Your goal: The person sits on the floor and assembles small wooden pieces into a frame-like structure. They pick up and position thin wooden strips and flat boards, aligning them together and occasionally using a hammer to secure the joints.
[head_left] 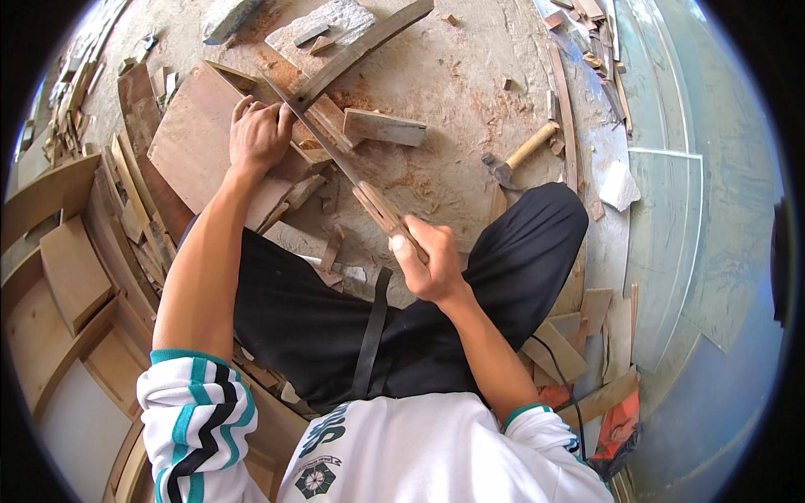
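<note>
My right hand [428,258] is wrapped around the wooden handle of a handsaw [334,152]. Its narrow metal blade slants away up and to the left. At the far end, the blade crosses beside the near end of a long wooden strip [366,49]. My left hand [260,134] is closed at that end of the strip, just left of the blade. The fingertips are partly hidden. Beneath the left hand lies a wide brown board or box [205,134], and a short wood block [386,127] rests to the right of the blade.
A hammer [520,157] lies on the dusty floor at right. A stone slab [323,29] sits at the back. Wooden frames [63,272] crowd the left side. Glass sheets [671,235] and a white lump [619,186] are at right, with sawdust and wood scraps scattered around.
</note>
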`<state>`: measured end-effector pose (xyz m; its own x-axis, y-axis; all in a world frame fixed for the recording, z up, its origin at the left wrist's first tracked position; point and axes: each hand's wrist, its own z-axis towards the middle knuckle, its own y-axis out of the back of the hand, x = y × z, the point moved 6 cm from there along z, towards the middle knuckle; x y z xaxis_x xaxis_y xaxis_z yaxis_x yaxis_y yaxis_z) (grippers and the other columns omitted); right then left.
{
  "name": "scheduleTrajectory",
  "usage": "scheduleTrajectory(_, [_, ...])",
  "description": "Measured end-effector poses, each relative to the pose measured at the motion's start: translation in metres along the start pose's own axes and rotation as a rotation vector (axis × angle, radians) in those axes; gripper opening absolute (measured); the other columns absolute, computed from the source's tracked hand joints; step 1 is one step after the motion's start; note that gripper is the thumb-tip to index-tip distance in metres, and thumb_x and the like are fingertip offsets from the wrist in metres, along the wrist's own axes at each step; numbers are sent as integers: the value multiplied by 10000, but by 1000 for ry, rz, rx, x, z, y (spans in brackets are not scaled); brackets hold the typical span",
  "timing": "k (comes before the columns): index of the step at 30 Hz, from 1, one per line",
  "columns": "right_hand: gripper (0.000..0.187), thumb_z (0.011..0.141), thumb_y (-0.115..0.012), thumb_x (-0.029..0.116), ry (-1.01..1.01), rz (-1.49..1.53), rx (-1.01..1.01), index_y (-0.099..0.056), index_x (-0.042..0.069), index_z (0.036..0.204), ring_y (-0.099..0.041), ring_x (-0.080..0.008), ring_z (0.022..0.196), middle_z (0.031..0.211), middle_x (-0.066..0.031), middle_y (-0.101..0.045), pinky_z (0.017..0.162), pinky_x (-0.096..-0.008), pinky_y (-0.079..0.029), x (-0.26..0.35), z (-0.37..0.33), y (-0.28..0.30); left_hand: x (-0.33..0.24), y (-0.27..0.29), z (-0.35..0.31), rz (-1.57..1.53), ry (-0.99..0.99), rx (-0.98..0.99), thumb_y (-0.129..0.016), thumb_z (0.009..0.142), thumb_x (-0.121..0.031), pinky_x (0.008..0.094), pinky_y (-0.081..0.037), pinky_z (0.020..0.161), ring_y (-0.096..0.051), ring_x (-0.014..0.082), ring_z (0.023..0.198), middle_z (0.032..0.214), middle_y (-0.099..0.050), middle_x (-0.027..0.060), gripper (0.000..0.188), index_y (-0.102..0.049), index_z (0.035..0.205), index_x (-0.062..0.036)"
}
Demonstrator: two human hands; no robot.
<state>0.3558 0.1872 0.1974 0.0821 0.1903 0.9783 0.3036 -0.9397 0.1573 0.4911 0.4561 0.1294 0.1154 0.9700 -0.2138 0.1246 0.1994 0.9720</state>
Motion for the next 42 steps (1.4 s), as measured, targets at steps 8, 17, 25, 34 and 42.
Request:
scheduleTrajectory(8, [253,892,-527,196,-44,13,30,-516,-1,733,-494,-216,454,557,-114,-478,464,-341,-376,1,-12,5,2,-2,0,30,8,4,-379,967,-323,429,-328,1081,-633,309,921,796,-668,197,442,-726,840,-79])
scheduleTrajectory(17, [209,896,-529,156,-6,-49,18,-520,-3,761,-480,-233,438,542,-128,-436,462,-353,-369,7,15,-12,1,-2,0,58,-4,-34,-352,968,-303,425,-341,1052,-620,295,919,758,-664,154,457,-675,732,-82])
scheduleTrajectory(25, [287,912,-536,191,29,-20,3,-471,14,696,-466,-177,443,523,-111,-389,450,-339,-348,-5,42,-26,-2,4,3,36,-3,-48,-399,955,-326,428,-340,1056,-640,314,890,745,-661,199,458,-700,752,-45])
scheduleTrajectory(34, [262,910,-504,182,-38,18,10,-581,-17,758,-542,-174,514,585,-105,-532,502,-317,-402,-1,6,-11,-4,6,2,15,12,-23,-403,960,-323,440,-331,1062,-637,313,905,744,-663,190,444,-689,755,-52])
scheduleTrajectory(42, [247,898,-489,145,21,-3,6,-615,-58,835,-585,-161,507,586,-104,-556,493,-301,-421,-7,-9,-12,2,5,-2,5,15,-62,-404,961,-348,443,-330,1057,-641,317,900,740,-669,194,478,-693,738,-39])
